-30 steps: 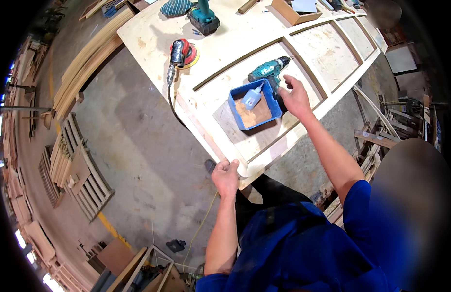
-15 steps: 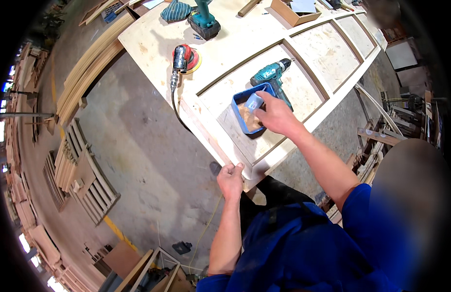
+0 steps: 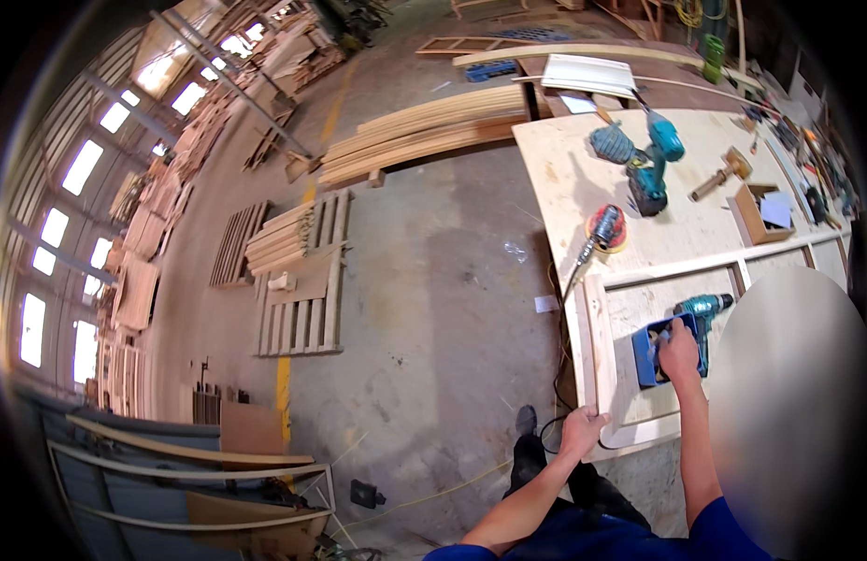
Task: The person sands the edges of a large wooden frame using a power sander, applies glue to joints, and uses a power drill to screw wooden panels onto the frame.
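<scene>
My left hand [image 3: 583, 432] is closed over the near left corner of a light wooden frame [image 3: 597, 346], thumb on top. At the frame's near end, my right hand [image 3: 678, 352] reaches into a small blue plastic box [image 3: 644, 363]. Its fingers are closed on a small pale plastic container, mostly hidden now by the hand and the box wall. Brownish contents show only faintly inside the box. A teal cordless drill [image 3: 702, 307] lies just beyond the box, partly behind it.
On the pale tabletop [image 3: 564, 168] are a red-and-black air sander [image 3: 605, 229] with its hose, another teal cordless tool [image 3: 650, 178], a striped cloth bundle [image 3: 613, 143], a mallet [image 3: 723, 174] and a cardboard box [image 3: 764, 217]. Long timber [image 3: 433, 131] and slatted pallets [image 3: 302, 299] lie left.
The view has swung left, showing more floor and wall. My right hand has gone lower into the blue box with the pale container. My left hand stays on the frame's corner.
</scene>
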`<state>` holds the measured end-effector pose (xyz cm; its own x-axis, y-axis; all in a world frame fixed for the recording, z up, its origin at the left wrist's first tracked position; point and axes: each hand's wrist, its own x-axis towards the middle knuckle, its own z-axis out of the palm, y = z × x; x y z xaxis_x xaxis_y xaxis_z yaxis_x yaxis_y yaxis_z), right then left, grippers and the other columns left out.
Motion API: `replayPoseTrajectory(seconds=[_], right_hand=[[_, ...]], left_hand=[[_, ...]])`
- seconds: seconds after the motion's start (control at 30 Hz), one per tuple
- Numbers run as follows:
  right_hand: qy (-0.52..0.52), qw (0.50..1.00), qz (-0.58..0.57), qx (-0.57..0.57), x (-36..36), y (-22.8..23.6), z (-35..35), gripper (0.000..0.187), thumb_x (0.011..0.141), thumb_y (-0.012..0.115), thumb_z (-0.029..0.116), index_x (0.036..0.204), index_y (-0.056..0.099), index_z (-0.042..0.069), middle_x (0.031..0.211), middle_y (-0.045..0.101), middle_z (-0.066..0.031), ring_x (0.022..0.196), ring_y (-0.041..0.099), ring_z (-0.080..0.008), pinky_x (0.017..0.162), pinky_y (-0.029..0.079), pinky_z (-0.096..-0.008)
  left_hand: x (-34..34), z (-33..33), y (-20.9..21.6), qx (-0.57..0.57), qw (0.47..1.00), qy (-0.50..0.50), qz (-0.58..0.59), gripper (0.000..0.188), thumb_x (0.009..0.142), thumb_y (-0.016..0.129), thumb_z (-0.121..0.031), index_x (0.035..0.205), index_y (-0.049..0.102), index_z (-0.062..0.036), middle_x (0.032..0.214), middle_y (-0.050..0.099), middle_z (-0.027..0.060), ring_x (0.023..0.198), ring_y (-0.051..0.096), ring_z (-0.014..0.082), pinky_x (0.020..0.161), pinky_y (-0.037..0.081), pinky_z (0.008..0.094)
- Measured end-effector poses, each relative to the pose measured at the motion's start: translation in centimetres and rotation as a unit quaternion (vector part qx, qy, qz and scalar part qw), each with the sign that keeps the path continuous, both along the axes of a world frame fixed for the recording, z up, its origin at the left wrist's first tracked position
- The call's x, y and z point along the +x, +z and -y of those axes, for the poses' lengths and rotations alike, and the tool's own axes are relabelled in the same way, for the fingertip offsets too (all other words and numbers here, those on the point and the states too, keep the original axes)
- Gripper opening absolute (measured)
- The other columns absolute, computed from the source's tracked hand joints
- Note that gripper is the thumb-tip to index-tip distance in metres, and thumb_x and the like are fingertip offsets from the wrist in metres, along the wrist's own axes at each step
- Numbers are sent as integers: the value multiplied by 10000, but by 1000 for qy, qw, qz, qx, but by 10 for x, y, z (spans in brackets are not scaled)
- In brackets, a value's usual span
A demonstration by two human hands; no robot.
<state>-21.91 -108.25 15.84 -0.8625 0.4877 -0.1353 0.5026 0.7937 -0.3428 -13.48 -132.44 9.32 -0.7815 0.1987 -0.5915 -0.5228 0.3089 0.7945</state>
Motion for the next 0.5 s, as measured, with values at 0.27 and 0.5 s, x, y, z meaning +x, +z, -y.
replayPoseTrajectory(seconds=[0.27, 0.5], right_hand=[[111, 952, -282, -34, 34, 29, 2, 204, 977, 536, 97, 1159, 601, 31, 1142, 573, -258, 1045, 579, -476, 873, 505, -480], [59, 921, -262, -283, 149, 81, 28, 420, 914, 691, -15, 1202, 394, 58, 1133, 576, -118, 932, 622, -159, 777, 530, -288]], left_hand=[[8, 2, -17, -81, 995, -29, -49, 207, 892, 696, -208, 890, 735, -6, 783, 717, 181, 760, 705, 270, 710, 540, 404], [38, 8, 26, 76, 992, 76, 63, 243, 992, 639, -154, 964, 708, 78, 744, 683, 75, 589, 601, 116, 583, 549, 276]])
